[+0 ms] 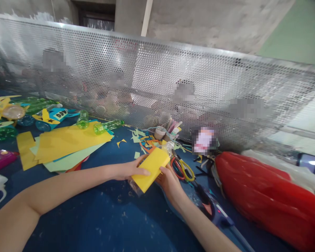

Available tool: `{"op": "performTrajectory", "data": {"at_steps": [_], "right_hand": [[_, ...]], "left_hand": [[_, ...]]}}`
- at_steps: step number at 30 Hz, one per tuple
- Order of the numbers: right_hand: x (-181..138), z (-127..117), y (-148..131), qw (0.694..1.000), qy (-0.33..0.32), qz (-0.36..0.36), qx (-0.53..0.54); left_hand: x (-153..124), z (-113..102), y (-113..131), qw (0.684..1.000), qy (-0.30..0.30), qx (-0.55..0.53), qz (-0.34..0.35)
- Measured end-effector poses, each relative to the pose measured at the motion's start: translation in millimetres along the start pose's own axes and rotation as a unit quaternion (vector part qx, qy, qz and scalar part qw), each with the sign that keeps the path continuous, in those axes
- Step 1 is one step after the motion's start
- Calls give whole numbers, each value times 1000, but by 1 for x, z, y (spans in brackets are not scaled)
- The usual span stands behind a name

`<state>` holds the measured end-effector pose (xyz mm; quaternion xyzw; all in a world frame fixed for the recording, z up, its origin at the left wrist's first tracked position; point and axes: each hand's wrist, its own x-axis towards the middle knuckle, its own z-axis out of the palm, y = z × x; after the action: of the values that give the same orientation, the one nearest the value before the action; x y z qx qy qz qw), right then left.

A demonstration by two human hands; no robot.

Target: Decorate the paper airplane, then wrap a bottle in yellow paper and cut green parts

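Note:
A clear plastic bottle (168, 147) lies tilted between my hands, its neck pointing away to the upper right. Yellow paper (151, 168) covers the side of it that faces me. My left hand (135, 168) is closed round the bottle's lower left, with the thumb pressed on the paper. On the right, my right hand (170, 182) curls around the bottle's other side, its thumb at the paper's edge; most of its fingers are hidden behind. Just beyond my right hand lie scissors with yellow handles (187, 170) and scissors with red handles (176, 167).
A glue gun (217, 211) lies right of my right forearm, beside a large red bag (267, 196). Yellow sheets (70, 140) and green bottles (109, 126) lie at left, near a decorated bottle plane (52, 117). Paper scraps (147, 142) lie ahead, before a perforated metal screen (152, 77).

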<state>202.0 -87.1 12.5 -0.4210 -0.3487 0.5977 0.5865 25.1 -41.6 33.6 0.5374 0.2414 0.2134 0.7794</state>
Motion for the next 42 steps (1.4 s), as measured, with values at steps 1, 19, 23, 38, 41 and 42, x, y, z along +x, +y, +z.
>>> {"op": "performTrajectory", "data": {"at_steps": [1,19,23,38,41,42], "right_hand": [[0,0,0,1000,0,0,0],[4,-2,5,1000,30,3,5],[2,-2,4,1000,20,8,11],[-10,12,-4,999,-15,-31,22],[-7,11,-4,998,19,-49,37],[-5,11,-4,997,32,-56,43]], "left_hand": [[0,-1,0,1000,-3,1,-2],[2,-7,-4,999,-44,5,-15],[2,-6,-5,999,-26,9,-28],[-5,-8,-3,988,9,141,63],[-17,-9,-5,958,52,256,114],[-22,-8,-6,938,68,308,142]]}}
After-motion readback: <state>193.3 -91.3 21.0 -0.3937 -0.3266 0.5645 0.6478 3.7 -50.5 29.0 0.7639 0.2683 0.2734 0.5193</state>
